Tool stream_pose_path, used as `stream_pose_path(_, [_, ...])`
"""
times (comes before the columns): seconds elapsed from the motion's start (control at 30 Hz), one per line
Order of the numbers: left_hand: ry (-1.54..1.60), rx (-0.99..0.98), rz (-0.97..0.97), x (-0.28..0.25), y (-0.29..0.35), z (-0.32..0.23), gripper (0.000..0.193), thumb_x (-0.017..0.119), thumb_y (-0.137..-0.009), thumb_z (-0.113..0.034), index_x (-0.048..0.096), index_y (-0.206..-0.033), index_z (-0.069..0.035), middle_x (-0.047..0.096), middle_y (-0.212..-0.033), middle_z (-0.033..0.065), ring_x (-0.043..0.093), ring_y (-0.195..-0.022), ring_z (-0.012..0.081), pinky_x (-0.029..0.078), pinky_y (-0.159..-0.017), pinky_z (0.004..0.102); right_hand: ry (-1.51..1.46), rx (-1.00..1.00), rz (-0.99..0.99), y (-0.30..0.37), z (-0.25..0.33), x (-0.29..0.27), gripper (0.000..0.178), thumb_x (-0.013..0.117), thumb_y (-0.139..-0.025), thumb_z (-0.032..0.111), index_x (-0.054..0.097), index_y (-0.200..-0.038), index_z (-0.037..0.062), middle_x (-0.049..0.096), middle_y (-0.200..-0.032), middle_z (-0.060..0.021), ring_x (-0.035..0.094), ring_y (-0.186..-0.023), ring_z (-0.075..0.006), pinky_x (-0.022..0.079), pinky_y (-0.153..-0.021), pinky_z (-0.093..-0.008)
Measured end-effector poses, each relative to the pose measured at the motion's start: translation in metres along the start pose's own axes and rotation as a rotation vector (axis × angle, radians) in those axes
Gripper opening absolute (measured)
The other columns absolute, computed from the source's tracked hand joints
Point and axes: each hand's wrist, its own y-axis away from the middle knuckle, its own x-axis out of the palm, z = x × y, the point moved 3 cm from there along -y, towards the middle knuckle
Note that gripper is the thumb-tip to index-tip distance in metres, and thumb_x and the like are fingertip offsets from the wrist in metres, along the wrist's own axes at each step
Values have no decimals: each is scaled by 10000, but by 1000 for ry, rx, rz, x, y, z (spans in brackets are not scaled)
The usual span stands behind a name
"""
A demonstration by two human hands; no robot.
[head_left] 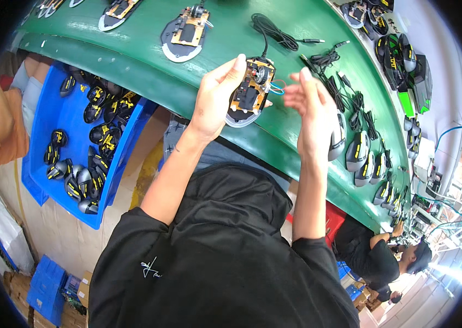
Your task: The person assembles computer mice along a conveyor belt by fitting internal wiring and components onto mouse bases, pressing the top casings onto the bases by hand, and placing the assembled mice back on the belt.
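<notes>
My left hand [215,98] is closed on an opened computer mouse [248,94], its thumb along the left edge. The mouse has no top shell, so its tan circuit board, dark scroll wheel and grey rounded rim show. From its top end a black cable runs up to a coiled bundle [274,31] with a plug. Thin blue and red wires [277,87] stick out on the right side. Beside these wires is my right hand [313,106], apart from the mouse, its fingers blurred and partly spread. Whether it holds anything small cannot be made out.
Another opened mouse [188,34] lies farther up the green bench [132,52]. Finished-looking mice [357,150] with coiled cables line the right side. A blue bin [105,210] of black shells stands at the left. Co-workers sit along the bench, one in black [370,249] at lower right.
</notes>
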Motion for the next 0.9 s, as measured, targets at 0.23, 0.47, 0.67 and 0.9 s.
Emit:
stream_pose_path(0.23, [-152,84,-44,3,2,-2,469,413,-1057,-333,567,-1270,56,675,-1098,130,684,-904,165,607,-793,337,-358,4,-20,20,-8,15,275,745,-808,-41,624,-1055,-49,715,-989,-168,693,-868,-174,546,-794,-267])
stream_pose_path(0.47, [-83,108,-93,-5,-2,4,446,389,-1066,-317,543,-1260,54,664,-1140,150,666,-1026,221,557,-877,329,477,-742,-285,49,-17,59,230,725,-806,-42,663,-1024,-1,715,-1005,-120,676,-988,-194,515,-876,-310])
stream_pose_path(0.67, [95,46,-64,-4,-5,-1,348,409,-1040,-181,505,-1266,65,623,-1204,205,650,-1085,320,532,-938,407,923,-1031,-45,51,-2,55,304,651,-794,-24,659,-1089,44,683,-1063,-146,607,-1091,-300,483,-878,-384])
stream_pose_path(0.9, [92,45,-40,-5,-4,-4,356,569,-923,-101,524,-1230,74,628,-1183,197,650,-1082,307,544,-908,392,1038,-1224,344,46,8,47,468,621,-728,60,601,-1190,-11,639,-1154,-193,582,-1104,-317,489,-906,-379])
